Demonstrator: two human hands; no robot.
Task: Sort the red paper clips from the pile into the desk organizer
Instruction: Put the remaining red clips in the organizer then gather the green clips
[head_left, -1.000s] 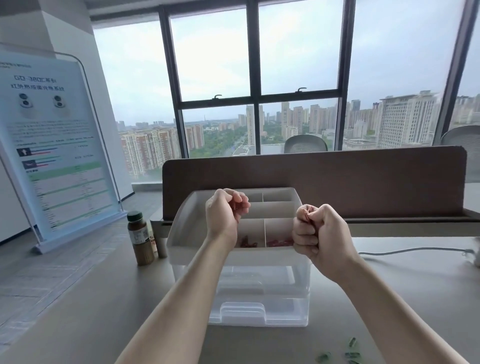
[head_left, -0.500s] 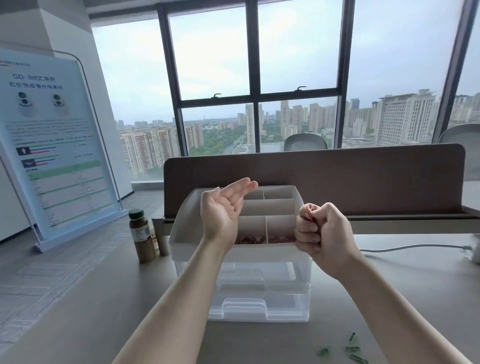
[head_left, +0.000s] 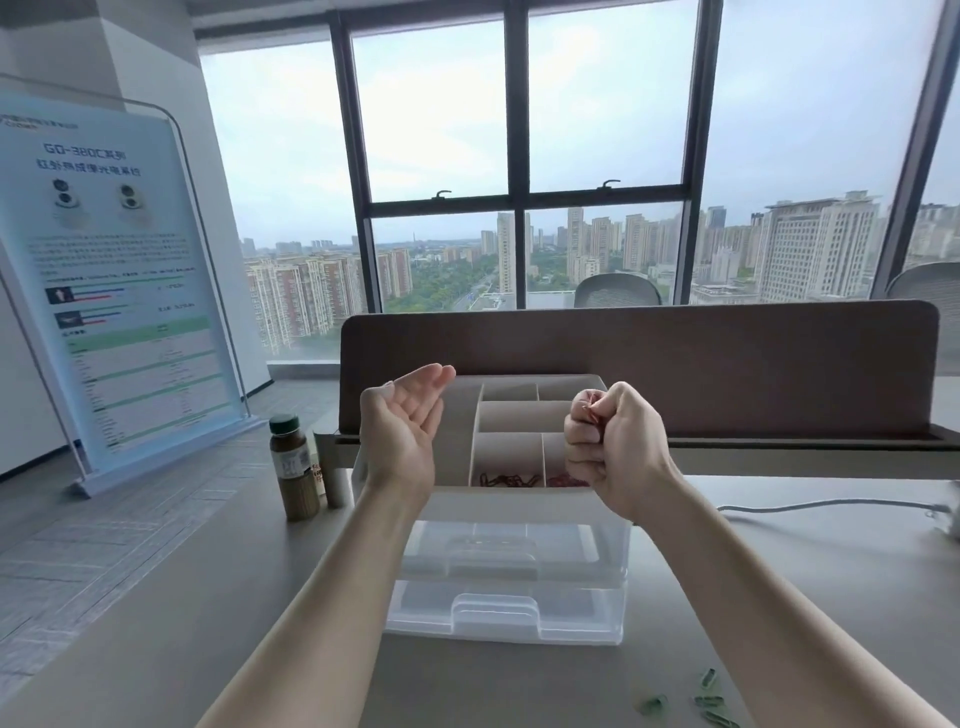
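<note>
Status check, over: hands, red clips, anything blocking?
Left hand open, empty. Right hand fisted on red paper clips. Desk organizer front compartments hold red clips. Nothing blocking.

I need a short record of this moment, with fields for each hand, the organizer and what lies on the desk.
left hand: open, palm up, empty
right hand: closed fist on red paper clips
desk organizer: clear drawers, divided top tray; red clips in two near compartments
green paper clips: on desk, near right
bottle: upright, left of organizer
</note>
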